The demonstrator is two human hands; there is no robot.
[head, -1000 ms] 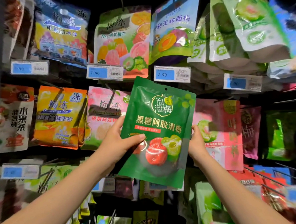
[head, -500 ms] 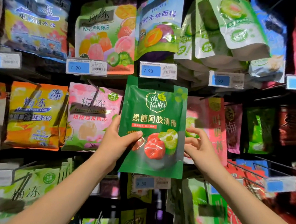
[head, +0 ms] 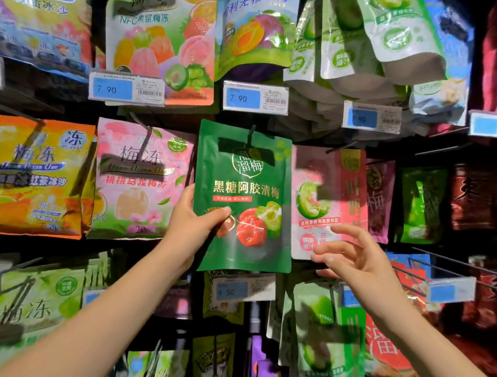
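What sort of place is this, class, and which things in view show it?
Probably a shop's snack aisle: pouches like the pink pouch hang in rows, a price tag reads 7.90, and the left hand holds a green pouch.

A dark display rack (head: 454,262) of wire pegs is carrying rows of hanging snack bags. The dark green pouch (head: 243,217) is hanging in the middle row, with a black hook showing at its top. Just left of it a pink jelly bag (head: 142,181) is hanging, and further left an orange bag (head: 36,176). Just right of it a pink-and-red bag (head: 329,194) is hanging. Directly above it a 7.90 price tag (head: 255,98) is sitting under a plum bag (head: 255,32), and up to the left a fruit jelly bag (head: 164,35) is hanging. Directly below it a 9.50 tag (head: 241,289) is showing.
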